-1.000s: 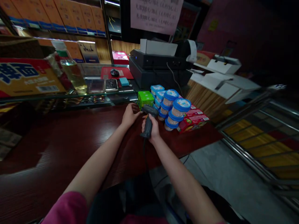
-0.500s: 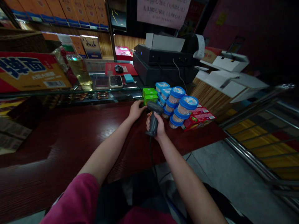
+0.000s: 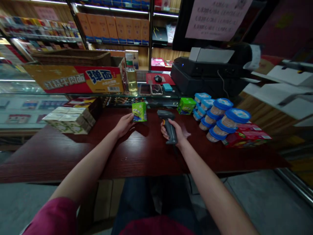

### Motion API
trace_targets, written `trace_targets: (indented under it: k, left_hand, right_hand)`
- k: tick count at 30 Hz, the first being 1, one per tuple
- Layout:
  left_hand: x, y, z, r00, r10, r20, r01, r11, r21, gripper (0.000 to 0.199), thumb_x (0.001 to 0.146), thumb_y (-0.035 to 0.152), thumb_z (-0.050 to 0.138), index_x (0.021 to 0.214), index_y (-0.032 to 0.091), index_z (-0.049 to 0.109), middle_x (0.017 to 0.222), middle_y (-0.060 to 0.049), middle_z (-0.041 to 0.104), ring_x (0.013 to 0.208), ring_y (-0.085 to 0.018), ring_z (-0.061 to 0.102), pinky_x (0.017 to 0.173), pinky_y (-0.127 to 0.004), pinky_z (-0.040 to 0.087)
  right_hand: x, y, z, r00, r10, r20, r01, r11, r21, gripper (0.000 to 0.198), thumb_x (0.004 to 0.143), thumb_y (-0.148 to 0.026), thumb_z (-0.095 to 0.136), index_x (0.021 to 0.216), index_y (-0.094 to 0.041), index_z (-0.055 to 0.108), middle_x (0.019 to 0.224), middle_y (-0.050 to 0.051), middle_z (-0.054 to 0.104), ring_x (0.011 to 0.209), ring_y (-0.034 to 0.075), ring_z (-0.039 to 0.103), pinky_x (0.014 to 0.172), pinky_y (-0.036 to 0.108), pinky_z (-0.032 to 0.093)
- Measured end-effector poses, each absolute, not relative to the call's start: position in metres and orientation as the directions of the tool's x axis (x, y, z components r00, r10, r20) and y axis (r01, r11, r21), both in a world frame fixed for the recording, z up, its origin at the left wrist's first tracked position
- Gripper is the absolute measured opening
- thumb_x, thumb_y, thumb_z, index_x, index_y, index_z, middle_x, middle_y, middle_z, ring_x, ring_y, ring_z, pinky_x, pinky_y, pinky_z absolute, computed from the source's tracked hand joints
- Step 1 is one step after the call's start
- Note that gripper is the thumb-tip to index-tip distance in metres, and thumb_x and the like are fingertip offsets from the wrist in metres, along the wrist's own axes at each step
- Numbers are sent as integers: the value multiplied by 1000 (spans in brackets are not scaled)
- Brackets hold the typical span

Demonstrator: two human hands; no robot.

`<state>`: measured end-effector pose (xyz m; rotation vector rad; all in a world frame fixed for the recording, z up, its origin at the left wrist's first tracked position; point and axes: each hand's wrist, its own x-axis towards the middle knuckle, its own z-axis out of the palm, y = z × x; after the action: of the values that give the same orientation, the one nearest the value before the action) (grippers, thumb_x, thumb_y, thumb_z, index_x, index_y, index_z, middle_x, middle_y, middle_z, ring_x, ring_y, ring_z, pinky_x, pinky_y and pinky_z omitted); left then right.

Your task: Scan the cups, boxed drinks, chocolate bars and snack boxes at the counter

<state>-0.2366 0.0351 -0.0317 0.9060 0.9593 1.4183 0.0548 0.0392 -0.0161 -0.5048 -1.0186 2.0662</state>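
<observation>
Left of the scanner (image 3: 171,130), the left hand (image 3: 124,125) now grips one green box (image 3: 139,111), pulled away from its twin (image 3: 186,106) near the tubs (image 3: 216,115), so it's separated; the right hand (image 3: 179,132) is wrapped round the scanner.

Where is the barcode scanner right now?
In the head view, just right of centre: the barcode scanner is in the right hand, left of the blue-lidded tubs.

Small green cartoon-printed box (image 3: 140,112), upright, left of centre; to its right, dark pistol-grip scanner (image 3: 172,132), head pointing left.
</observation>
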Motion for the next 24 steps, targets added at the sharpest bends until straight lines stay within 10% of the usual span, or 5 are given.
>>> trace_targets:
  k: [24]
  left_hand:
    - [-258, 32, -35, -217, 976, -21, -346, -57, 937, 29, 89, 34, 79, 112, 17, 74, 111, -8, 78, 96, -16, 73, 94, -32, 60]
  right_hand:
    - [3, 38, -23, -734, 670, -112, -343, -508, -790, 36, 91, -54, 63, 88, -18, 62, 61, -2, 52, 45, 11, 44, 31, 19, 36]
